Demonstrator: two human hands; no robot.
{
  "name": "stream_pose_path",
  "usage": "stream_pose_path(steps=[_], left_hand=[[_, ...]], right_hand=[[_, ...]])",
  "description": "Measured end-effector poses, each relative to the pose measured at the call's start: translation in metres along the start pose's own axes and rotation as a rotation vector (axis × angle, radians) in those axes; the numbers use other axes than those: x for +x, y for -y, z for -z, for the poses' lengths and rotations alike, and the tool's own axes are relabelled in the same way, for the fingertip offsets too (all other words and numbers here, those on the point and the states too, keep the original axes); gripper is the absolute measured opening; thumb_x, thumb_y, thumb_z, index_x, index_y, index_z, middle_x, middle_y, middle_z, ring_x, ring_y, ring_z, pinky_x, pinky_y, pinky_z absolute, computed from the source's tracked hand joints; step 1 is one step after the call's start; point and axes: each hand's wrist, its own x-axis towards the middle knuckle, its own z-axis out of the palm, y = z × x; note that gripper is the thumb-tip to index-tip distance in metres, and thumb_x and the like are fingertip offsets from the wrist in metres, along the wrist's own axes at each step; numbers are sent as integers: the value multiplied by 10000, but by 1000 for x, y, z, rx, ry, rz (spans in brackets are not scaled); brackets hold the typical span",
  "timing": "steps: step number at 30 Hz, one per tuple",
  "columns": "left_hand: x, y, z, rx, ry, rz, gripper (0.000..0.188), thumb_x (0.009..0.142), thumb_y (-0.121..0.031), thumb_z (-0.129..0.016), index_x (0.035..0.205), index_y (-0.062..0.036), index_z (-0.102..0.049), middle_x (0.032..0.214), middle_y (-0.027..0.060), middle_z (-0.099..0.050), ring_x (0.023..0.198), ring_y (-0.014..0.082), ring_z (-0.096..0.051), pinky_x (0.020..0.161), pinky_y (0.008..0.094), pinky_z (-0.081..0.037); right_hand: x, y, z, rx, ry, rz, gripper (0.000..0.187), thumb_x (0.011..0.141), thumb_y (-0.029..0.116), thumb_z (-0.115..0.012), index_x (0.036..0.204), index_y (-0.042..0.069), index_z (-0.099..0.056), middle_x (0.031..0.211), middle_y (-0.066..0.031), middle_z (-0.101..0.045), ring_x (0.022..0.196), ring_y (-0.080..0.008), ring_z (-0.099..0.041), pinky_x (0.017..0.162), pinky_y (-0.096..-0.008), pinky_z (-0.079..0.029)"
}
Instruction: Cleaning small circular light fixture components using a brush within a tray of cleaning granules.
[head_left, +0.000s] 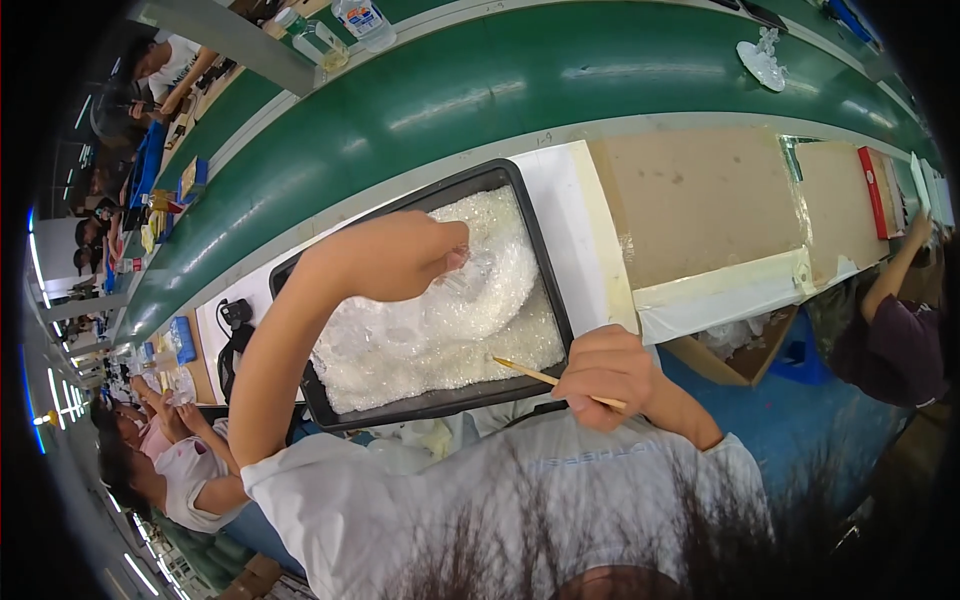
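While a slim wooden-handled brush (530, 372) is grasped in the right hand (606, 378), the left hand (412, 256) is held over a black tray (548, 268) with its fingers curled inward. At the left fingertips a clear, glossy piece (477, 268) is seen, partly hidden by the hand; whether it is gripped or only touched cannot be told. The tray is filled with glittering whitish granules (525, 345), which are heaped unevenly, and by them the clear piece is surrounded. The brush is clasped by the right fingers just outside the near right part of the tray rim, and its tip is pointed leftward over the granules; whether they are touched by it cannot be made out.

The tray is set at a slant, partly on a white sheet (592, 262), directly in front of the white shirt (480, 500) of the wearer. To the right of the sheet, brown cardboard (700, 205) is laid out, and at its far end a red box (880, 192) is placed. Beyond the tray a long green surface (430, 110) is stretched across, on which a clear piece with a round base (762, 62) is stood. At the far left edge, co-workers in white and pink tops are seated, and at the right a person in a dark top (905, 345) is partly shown.
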Motion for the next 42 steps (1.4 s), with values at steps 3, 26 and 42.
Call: stream_pose_path(steps=[3,26,42], left_hand=[[-13,-1,-9,-78,-95,79,114,990,-111,-519,985,-3,-558,795,199,-634,786,363,-634,716,439,-482],[-57,-6,-68,464,-430,26,152,837,-114,-701,933,-62,-595,708,130,-673,617,318,-656,536,422,-486],[-62,-26,-135,1304,-603,-154,303,794,-71,-613,1024,111,-689,1015,319,-705,781,432,-730,589,391,-586]], right_hand=[[0,-2,-1,16,10,-5,99,685,-18,-588,754,-12,-658,593,-80,-589,429,-198,-506,385,-302,-399],[4,7,-15,-28,72,12,110,685,-2,-639,789,18,-672,626,-44,-585,480,-188,-518,412,-301,-394],[-7,13,-6,-77,68,-14,120,676,-17,-631,785,16,-666,615,-44,-554,481,-206,-524,419,-314,-400]])
